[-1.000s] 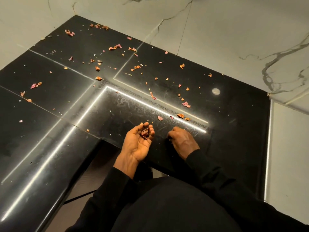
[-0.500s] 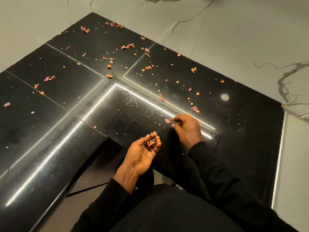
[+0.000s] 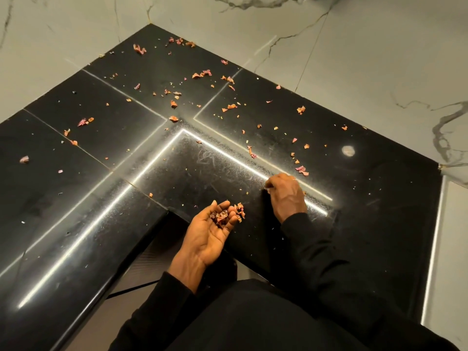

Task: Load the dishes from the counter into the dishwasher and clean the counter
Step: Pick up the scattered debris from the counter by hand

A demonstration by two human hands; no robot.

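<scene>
— Where are my hands?

— Your left hand (image 3: 207, 233) lies palm-up at the near edge of the black counter (image 3: 379, 224), just on your side of the bright line (image 3: 238, 157) that bends across the top. Its fingers curl up around a small heap of petal scraps (image 3: 224, 214), and a few of them hang off the fingertips.

— And the right?

— Your right hand (image 3: 287, 192) sits knuckles-up right on the bright line, at its right end, with the fingertips tucked down against the stone. I cannot tell whether they pinch a scrap or only touch the surface. Both black sleeves (image 3: 316, 249) run back toward you from there.

— What is left on the counter?

— Loose scraps (image 3: 301, 170), pink and orange, lie scattered mostly beyond the bright line: one cluster just past your right hand, many more toward the far corner, and some out to the left of the line's bend. A pale round spot (image 3: 348, 150) shows beyond the line's right end. The marbled grey wall (image 3: 354, 72) stands behind all of that.
</scene>
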